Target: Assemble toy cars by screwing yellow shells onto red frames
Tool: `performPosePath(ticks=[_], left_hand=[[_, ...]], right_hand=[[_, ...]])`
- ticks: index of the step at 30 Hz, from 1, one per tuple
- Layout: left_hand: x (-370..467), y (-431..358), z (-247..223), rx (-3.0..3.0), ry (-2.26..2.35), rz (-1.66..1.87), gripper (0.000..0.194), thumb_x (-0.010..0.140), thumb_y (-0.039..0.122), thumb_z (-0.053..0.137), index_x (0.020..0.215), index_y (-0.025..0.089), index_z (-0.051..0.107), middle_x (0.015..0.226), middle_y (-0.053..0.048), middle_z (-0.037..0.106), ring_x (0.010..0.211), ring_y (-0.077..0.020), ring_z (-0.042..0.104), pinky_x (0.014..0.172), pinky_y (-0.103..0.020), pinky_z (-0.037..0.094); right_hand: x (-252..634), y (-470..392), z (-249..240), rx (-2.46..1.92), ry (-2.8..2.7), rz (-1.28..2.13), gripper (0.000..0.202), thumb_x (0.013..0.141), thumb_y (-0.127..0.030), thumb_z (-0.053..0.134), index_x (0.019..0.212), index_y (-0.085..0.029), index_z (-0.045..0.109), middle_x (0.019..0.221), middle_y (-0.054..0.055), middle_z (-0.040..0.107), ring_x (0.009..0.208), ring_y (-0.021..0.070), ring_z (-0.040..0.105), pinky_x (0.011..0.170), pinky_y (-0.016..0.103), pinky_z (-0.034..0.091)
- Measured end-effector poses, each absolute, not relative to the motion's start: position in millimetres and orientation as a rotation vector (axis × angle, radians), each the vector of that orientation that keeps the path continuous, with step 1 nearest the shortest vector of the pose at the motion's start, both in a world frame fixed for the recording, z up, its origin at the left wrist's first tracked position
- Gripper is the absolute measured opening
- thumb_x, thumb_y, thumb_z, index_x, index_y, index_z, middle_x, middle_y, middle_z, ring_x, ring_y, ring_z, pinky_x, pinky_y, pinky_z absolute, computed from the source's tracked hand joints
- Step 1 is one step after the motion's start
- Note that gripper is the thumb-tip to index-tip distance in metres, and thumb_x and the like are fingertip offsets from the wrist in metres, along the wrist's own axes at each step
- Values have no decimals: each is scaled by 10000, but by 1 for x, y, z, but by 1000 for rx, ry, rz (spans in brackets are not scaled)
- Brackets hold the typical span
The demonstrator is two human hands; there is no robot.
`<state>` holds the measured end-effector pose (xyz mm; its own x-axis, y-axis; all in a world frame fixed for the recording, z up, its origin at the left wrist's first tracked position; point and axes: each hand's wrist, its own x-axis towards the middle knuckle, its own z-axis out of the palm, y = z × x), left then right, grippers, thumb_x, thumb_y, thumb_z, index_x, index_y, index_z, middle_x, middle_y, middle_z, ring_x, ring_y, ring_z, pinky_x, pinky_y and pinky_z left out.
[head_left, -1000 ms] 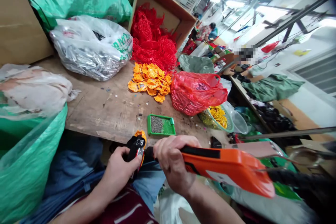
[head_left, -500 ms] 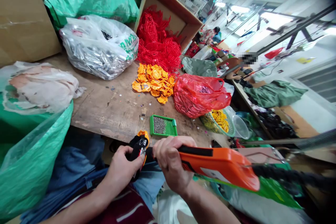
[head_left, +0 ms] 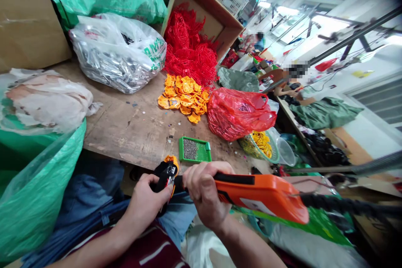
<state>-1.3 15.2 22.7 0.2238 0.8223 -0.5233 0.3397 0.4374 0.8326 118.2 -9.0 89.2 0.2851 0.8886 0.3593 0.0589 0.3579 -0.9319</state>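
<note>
My left hand (head_left: 145, 204) grips a small black and orange toy part (head_left: 166, 174) just below the near edge of the wooden table (head_left: 132, 130). My right hand (head_left: 203, 192) is closed around the front of an orange electric screwdriver (head_left: 260, 196), whose tip points at that part. A dark cable runs off from the tool's rear to the right. A green tray of small screws (head_left: 194, 150) lies on the table just beyond both hands.
A pile of orange plastic pieces (head_left: 184, 98), a red bag (head_left: 237, 113), a clear bag of metal parts (head_left: 117, 58) and red plastic frames (head_left: 188, 48) spilling from a cardboard box crowd the table. A green sack (head_left: 34, 192) stands at my left. A person works at the far right.
Both hands keep their grips and stay almost still. The view has shifted slightly, and the screwdriver's rear has swung a little lower and to the left.
</note>
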Motion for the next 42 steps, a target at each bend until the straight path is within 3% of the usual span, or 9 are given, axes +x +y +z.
performPosePath(ticks=[8,20,26,33,42], left_hand=[[-1,15,23,1125,1369,438,243,640,417,664,722,203,585,675,-18,651,677,-259,673,622,-346,500],[1,16,20,1131,1391,482,335,622,445,704,783,157,645,821,-102,745,828,-309,702,749,-375,510],[3,14,21,1094,1374,465,394,650,489,682,826,137,667,764,-94,755,727,-290,705,618,-340,520],[4,17,17,1128,1372,375,459,640,540,669,859,136,678,745,-85,761,732,-299,712,624,-338,525],[12,16,20,1163,1497,422,419,623,532,652,844,177,677,773,-78,783,789,-333,725,688,-360,534]], right_hand=[[114,-6,85,-1003,-1113,729,82,934,-237,557,887,-275,501,531,-94,423,414,104,436,465,268,446],[121,5,99,-1031,-977,665,106,926,-330,588,945,-260,510,490,-122,380,369,77,384,466,251,434],[170,22,112,-1144,-896,492,229,876,-364,650,821,-241,466,466,-128,364,361,67,357,439,228,391],[237,52,87,-1124,-750,391,278,790,-361,732,832,-213,500,464,-125,405,354,53,365,411,216,368],[260,76,62,-1092,-753,385,234,802,-336,715,843,-206,526,457,-113,444,351,67,411,387,209,386]])
